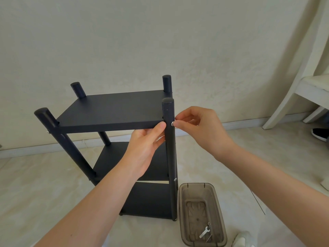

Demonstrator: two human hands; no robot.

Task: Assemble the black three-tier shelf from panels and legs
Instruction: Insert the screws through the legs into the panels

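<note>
The black three-tier shelf (114,111) stands upright on the floor, its panels joined to several round black legs. My left hand (145,145) holds the top panel's front edge from below, thumb against the front right leg (170,157). My right hand (197,127) pinches a small silver screw (172,124) at that leg's right side, level with the top panel. Another silver screw (48,132) shows on the front left leg.
A brown translucent plastic tub (183,202) sits on the floor right of the shelf, holding a small wrench (203,232) and a couple of screws. A white chair (302,90) stands at the right, a black shoe (320,133) beside it. The wall is close behind.
</note>
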